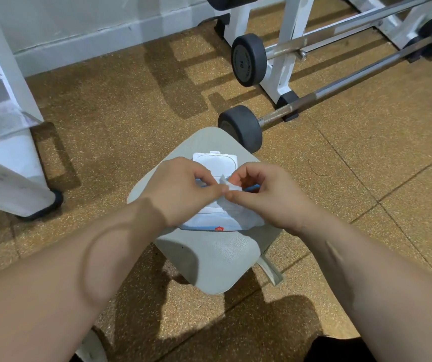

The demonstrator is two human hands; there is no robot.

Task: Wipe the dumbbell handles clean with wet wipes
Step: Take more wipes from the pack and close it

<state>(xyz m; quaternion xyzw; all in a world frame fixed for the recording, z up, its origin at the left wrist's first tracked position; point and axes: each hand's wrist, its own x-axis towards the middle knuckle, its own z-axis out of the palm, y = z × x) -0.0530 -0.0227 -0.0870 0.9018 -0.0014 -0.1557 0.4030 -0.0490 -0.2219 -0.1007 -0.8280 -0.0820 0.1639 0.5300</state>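
Observation:
A white and blue pack of wet wipes [209, 219] lies on a grey padded seat [217, 259], its white flip lid [214, 163] open at the far end. My left hand [183, 189] and my right hand [264, 194] meet over the pack. Both pinch a white wet wipe [231, 188] that sticks up from the pack's opening. A long chrome bar [340, 87] with black rubber ends lies on the floor just beyond the seat, its near end weight [241, 128] close to the seat's far corner. A second weighted bar [314, 41] lies behind it.
White metal rack legs [285, 48] stand between the two bars at the back. Another white frame [13, 152] with a black foot stands at the left. The floor is brown speckled rubber tile. A grey wall and skirting run along the back left.

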